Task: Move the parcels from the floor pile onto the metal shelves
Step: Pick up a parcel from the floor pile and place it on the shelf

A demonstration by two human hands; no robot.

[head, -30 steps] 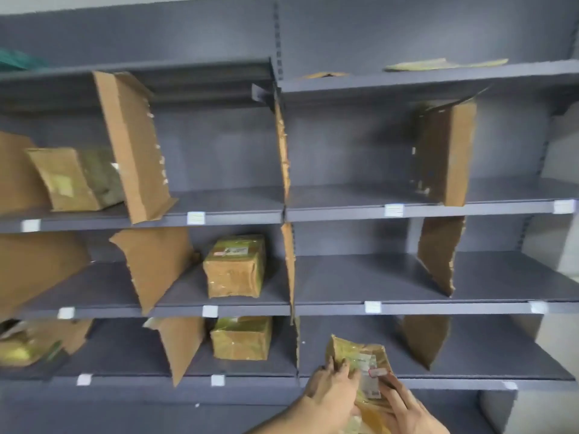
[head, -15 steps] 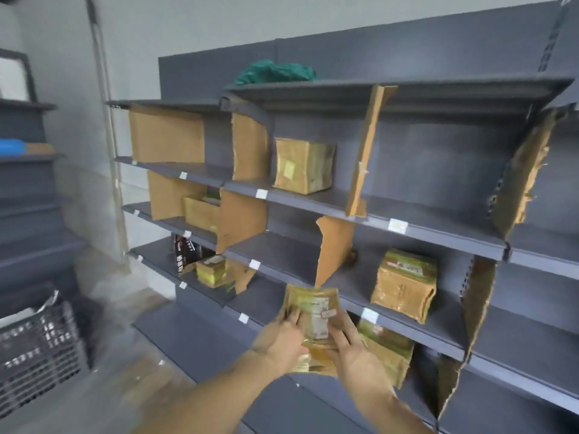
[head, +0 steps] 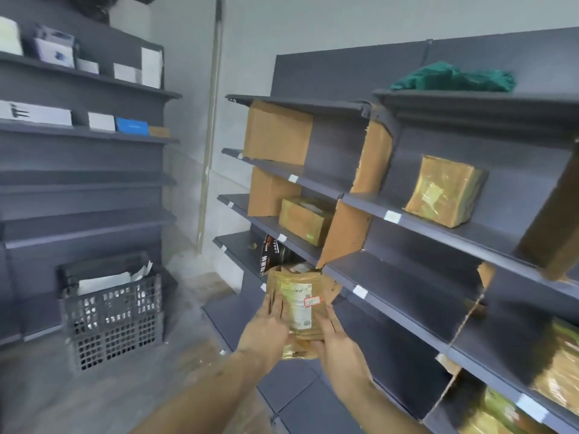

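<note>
I hold a brown taped parcel (head: 299,303) with a white label and a red-edged sticker upright in front of me, low in the view. My left hand (head: 269,328) grips its left side and my right hand (head: 336,343) grips its right side and bottom. The grey metal shelves (head: 407,289) run along the right, split into bays by cardboard dividers (head: 344,236). Taped parcels sit on them: one (head: 445,191) on an upper shelf, one (head: 305,220) further left, more (head: 560,371) at the lower right.
A dark plastic crate (head: 112,311) with white papers stands on the floor at the left. Behind it a second grey shelf unit (head: 84,133) holds white and blue boxes. Green cloth (head: 454,78) lies on the top shelf. A black packet (head: 271,255) sits on a lower shelf.
The view has swung left along the shelves, bringing the crate and left shelf unit into sight. Both hands keep hold of the same parcel, carried leftward with the turn.
</note>
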